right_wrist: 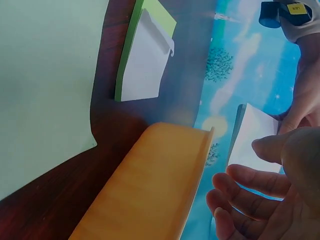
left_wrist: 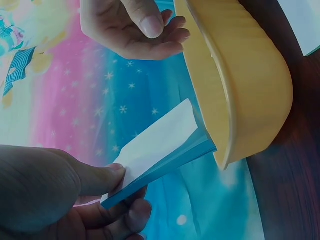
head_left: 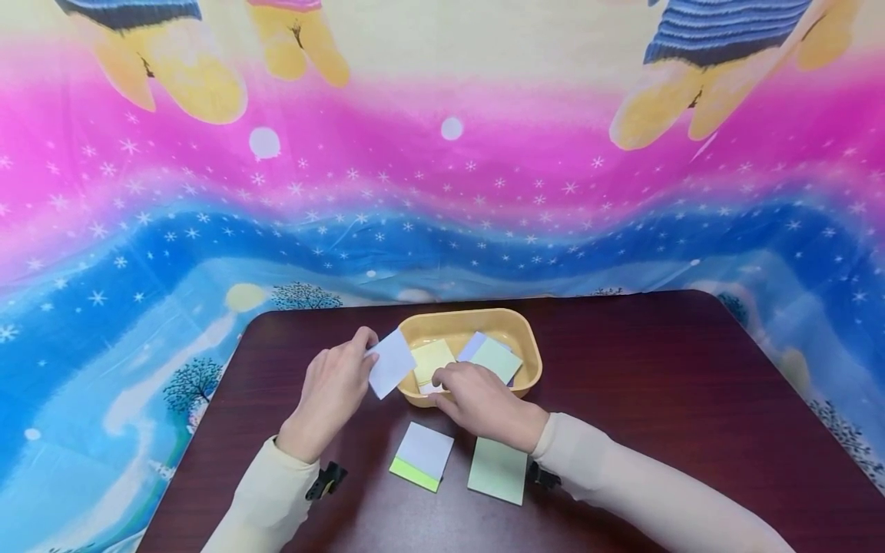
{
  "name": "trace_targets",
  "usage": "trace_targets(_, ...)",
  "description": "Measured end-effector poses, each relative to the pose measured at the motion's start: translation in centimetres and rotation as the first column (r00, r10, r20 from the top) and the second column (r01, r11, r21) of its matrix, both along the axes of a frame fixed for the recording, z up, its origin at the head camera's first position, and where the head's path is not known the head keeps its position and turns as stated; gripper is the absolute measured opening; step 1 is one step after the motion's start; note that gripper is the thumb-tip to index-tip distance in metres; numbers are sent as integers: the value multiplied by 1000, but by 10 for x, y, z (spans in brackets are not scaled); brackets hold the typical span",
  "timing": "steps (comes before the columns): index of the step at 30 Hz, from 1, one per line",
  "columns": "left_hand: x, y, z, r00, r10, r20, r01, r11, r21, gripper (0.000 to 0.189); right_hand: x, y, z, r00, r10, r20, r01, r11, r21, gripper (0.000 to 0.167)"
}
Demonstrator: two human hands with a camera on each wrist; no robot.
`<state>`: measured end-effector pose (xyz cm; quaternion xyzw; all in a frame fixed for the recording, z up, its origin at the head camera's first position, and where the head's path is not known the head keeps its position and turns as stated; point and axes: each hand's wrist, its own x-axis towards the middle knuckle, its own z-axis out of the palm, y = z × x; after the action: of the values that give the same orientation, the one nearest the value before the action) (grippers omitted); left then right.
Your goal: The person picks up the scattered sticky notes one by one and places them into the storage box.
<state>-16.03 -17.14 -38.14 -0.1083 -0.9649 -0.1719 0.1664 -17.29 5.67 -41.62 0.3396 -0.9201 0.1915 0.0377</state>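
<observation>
So the whole thing hangs on where the square paper pad with a white top sheet and blue edges (head_left: 392,365) sits relative to the rounded yellow plastic tray (head_left: 533,361). In the head view the pad's up in the air, just left of centre, overlapping the tray's left end; can't tell if it's actually touching the rim.

Left hand (head_left: 330,392) has it pinched, thumb on the white face, so the pad is up and right of that hand and up-left of the right hand (head_left: 480,403). Left is clearly nearer. Pad's basically square, tilted, far edge aimed at the tray, whose long axis runs left to right across the frame.

Right hand's over the tray's front rim, fingers loosely bent, nothing in its grasp that I can see. It's closer to the pale yellow paper square (head_left: 433,361) and pale green paper square (head_left: 498,361) inside.

Below the tray, a white-topped pad with a lime green strip (head_left: 423,455) and a pale green square pad (head_left: 498,472) lie on the dark red-brown worktop (head_left: 657,399).

Branding? Only a tiny yellow label (right_wrist: 298,8) on the left wrist's gear, upper right of the right wrist view, too small to read.
</observation>
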Motion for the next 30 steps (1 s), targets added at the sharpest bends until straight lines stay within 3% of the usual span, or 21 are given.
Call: trace_targets(30,-17,18,-4,997,-75,3,75,997,-22,16,-13,22,2,998,-58,-31,57,998,-14,12)
